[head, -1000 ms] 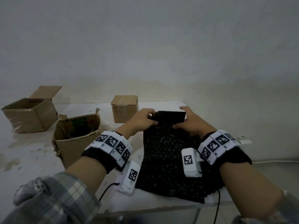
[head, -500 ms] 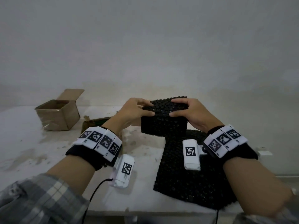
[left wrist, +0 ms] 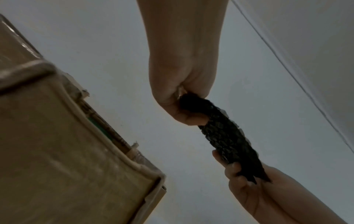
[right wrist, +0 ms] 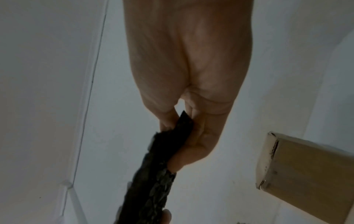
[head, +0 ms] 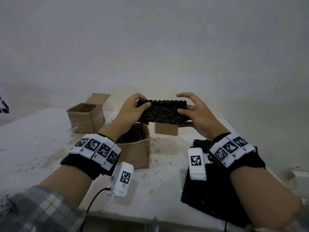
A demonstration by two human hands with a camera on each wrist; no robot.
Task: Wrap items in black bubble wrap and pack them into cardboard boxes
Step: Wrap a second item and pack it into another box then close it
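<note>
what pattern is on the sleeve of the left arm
Grey and white plaid on the sleeve, clearest in the head view.

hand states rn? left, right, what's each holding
Left hand: closed, gripping the left end of the black bubble-wrapped bundle.
Right hand: closed, thumb and fingers pinching the bundle's right end.

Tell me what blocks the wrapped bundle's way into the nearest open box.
The open box already holds a dark round container. The wrapped bundle, held in the left hand and right hand, is above the table, otherwise unobstructed.
</note>
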